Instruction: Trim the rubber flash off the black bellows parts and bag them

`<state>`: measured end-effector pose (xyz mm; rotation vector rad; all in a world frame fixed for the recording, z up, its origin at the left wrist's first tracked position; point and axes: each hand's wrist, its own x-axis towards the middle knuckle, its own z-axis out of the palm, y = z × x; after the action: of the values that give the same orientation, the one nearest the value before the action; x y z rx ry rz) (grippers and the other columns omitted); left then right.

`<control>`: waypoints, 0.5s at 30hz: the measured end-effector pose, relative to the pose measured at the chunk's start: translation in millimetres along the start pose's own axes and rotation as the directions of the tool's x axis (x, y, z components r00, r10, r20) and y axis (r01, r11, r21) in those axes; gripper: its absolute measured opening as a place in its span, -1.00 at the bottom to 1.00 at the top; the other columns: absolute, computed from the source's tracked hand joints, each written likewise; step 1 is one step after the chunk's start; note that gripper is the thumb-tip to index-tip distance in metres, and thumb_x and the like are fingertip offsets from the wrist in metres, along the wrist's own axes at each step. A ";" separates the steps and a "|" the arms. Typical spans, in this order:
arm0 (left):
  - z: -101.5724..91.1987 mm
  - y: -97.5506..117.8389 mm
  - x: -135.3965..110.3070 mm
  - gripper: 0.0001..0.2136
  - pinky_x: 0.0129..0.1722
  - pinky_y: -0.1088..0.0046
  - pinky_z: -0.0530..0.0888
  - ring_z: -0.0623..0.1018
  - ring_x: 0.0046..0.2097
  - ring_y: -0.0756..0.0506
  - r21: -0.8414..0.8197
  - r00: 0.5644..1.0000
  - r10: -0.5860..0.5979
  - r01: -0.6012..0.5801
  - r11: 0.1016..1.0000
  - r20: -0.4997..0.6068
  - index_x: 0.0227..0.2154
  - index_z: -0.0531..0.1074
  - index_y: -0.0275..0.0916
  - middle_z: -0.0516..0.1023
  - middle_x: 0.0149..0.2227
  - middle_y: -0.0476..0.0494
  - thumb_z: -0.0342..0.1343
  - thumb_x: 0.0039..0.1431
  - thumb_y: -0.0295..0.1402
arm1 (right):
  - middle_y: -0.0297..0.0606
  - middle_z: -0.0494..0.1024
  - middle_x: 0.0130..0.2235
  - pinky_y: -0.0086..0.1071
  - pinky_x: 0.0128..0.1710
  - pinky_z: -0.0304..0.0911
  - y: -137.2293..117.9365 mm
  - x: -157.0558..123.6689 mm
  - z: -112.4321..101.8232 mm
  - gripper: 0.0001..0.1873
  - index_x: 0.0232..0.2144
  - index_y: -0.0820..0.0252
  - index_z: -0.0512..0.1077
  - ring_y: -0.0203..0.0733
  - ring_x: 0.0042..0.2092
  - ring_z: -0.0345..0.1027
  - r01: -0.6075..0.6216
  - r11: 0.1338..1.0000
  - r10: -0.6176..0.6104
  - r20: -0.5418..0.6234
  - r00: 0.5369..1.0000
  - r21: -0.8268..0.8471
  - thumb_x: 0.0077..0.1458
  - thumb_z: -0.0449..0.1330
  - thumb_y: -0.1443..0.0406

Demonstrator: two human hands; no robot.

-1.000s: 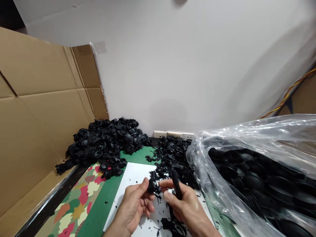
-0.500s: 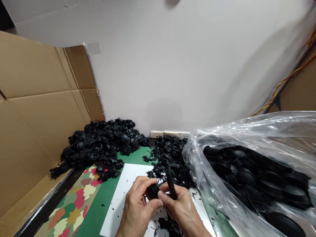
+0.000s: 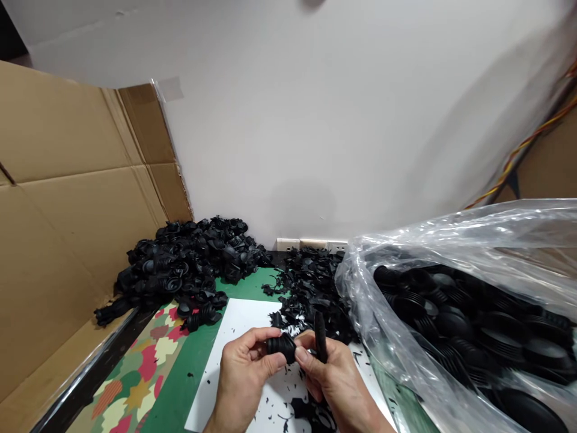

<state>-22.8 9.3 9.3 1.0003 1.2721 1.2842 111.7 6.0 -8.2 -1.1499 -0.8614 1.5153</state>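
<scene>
My left hand [image 3: 247, 367] is closed on a black ribbed rubber bellows [image 3: 280, 347], held sideways between thumb and fingers above a white board [image 3: 238, 325]. My right hand [image 3: 331, 373] pinches the bellows' right end between thumb and forefinger. A black stick-like tool [image 3: 320, 337] stands upright in the same hand, gripped by the fingers; its lower end is hidden. Small black rubber scraps [image 3: 311, 415] lie on the board under both hands.
Ribbed black rubber pieces are heaped [image 3: 202, 252] at the back left, beside a cardboard wall [image 3: 81, 138]. Black trimmings [image 3: 311, 276] lie piled before wall sockets [image 3: 311, 244]. At right, a clear plastic bag [image 3: 360, 282] holds larger black bellows [image 3: 500, 337]. The table [image 3: 180, 373] is green.
The bellows has turned from tilted to nearly sideways, and more of it shows between my hands. The tool in my right hand has shifted slightly right and stands straighter.
</scene>
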 end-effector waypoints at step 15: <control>-4.0 -9.3 0.3 -0.88 -0.48 0.53 0.37 0.42 -0.52 -0.01 0.085 0.998 0.056 -0.056 0.995 0.004 -0.54 0.54 -0.28 0.52 -0.60 0.01 0.25 -0.27 -0.50 | -0.59 0.06 -0.77 -0.52 -0.74 -0.20 23.3 12.7 -0.7 -0.53 -0.61 0.21 0.32 -0.48 -0.71 -0.16 -0.060 0.996 0.056 0.058 0.997 0.065 -0.40 0.36 -0.03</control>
<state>-25.8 8.3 -0.3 1.1036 1.3152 1.2809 105.1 12.7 -33.0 -1.0971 -0.8150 1.6183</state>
